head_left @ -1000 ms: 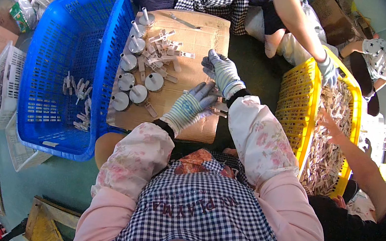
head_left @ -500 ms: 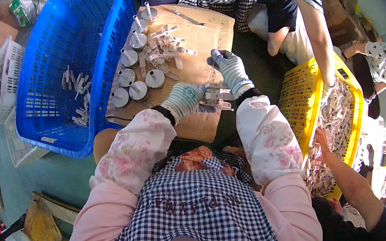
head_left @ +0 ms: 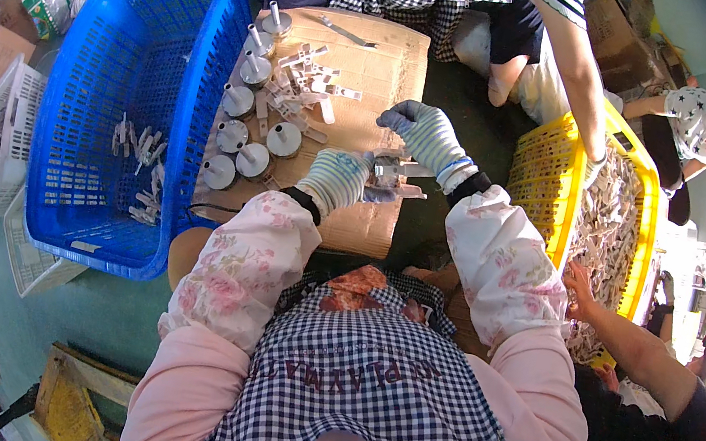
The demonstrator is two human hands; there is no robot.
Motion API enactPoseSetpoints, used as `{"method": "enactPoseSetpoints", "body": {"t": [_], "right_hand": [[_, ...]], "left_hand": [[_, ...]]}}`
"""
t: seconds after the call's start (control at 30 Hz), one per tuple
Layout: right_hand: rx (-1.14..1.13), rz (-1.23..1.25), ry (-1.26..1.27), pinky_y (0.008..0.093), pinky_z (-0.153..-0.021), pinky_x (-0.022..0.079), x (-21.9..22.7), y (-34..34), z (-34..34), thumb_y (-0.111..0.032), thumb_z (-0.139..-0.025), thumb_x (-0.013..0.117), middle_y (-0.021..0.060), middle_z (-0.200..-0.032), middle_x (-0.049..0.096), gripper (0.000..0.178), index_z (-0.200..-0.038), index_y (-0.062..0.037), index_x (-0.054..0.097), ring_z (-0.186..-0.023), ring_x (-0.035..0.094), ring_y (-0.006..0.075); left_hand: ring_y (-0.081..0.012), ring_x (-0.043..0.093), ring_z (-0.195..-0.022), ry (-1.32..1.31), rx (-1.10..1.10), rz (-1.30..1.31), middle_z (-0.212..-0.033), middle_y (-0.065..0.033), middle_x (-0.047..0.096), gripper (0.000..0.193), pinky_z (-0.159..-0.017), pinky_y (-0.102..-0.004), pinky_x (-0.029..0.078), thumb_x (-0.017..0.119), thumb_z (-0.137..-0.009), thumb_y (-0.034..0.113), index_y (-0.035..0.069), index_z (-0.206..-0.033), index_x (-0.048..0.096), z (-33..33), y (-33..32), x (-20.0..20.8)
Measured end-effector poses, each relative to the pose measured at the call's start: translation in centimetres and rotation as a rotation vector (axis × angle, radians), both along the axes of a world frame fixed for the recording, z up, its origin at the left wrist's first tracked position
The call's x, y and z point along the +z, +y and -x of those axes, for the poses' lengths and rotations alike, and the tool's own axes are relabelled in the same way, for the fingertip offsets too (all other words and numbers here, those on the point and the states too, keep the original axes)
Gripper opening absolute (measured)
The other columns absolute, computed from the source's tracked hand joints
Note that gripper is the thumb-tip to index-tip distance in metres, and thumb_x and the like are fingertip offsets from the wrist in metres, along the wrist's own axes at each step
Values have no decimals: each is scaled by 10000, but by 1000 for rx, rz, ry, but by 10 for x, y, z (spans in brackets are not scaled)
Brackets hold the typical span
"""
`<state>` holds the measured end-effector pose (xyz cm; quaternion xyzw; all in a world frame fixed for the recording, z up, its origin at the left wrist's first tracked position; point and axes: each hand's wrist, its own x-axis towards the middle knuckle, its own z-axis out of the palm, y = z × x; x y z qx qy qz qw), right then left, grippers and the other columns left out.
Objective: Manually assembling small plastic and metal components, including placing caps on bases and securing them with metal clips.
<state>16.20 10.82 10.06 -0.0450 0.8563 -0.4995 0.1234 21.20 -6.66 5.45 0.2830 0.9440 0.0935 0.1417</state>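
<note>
Both my hands wear striped gloves with grey-blue fingertips. My left hand (head_left: pixel 337 180) is closed around a small bundle of pale slotted pieces (head_left: pixel 389 171), held over the right part of a cardboard-topped table (head_left: pixel 374 68). Just above the bundle, my right hand (head_left: pixel 427 138) has its fingers bent and pressed together; whether something tiny sits in them cannot be seen. Beside my left hand stand several round silvery discs with upright pegs (head_left: pixel 284 139). A loose heap of similar pale pieces (head_left: pixel 304 90) lies beyond them, near a flat metal strip (head_left: pixel 346 32).
At the left, a deep blue crate (head_left: pixel 97 252) has some pale pieces at its bottom. White baskets (head_left: pixel 19 134) stand farther left. To the right, a yellow crate (head_left: pixel 545 181) is full of pale pieces, with other people's hands (head_left: pixel 578 291) in and over it.
My right hand has moved slightly, its fingertips now bent lower and closer together. My left hand keeps the bundle in nearly the same place. The view has shifted a little.
</note>
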Motion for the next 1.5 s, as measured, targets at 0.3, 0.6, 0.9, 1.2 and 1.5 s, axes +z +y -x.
{"method": "enactPoseSetpoints", "body": {"t": [0.3,0.6,0.9,1.2,1.5], "right_hand": [[290,-157,-1,295,-771,505,18,6,35,-195,-869,700,69,-852,709,208,-969,-13,686,-776,626,140],[388,-161,-53,291,-783,506,25,4,46,-173,-877,690,66,-839,707,193,-962,-1,670,-768,625,126],[388,-209,73,285,-729,516,18,6,1,-156,-869,692,75,-818,703,174,-950,-4,668,-749,635,125],[394,-350,552,395,-940,467,-5,20,-57,-238,-783,713,77,-829,685,165,-840,-85,694,-911,644,274],[502,-600,858,383,-1044,391,-24,26,-76,-210,-777,659,11,-1037,676,244,-1010,-139,647,-1055,614,189]], "left_hand": [[-323,692,-757,5,29,-105,-807,-164,700,760,-685,-432,539,600,-743,719,16,-1030,633,-1,-1,-2],[-321,692,-740,-51,37,-98,-795,-163,701,762,-665,-424,538,613,-733,718,14,-1024,633,-2,-1,13],[-315,694,-783,-6,64,-34,-820,-158,703,701,-695,-426,540,583,-770,697,35,-992,646,4,-1,-8],[-315,694,-856,-108,-1,19,-932,-141,713,507,-747,-428,537,554,-879,529,77,-1101,615,-2,7,-15],[-330,685,-883,-171,28,-70,-931,-140,710,589,-776,-440,536,561,-816,640,140,-1122,625,-2,8,-7]]}}
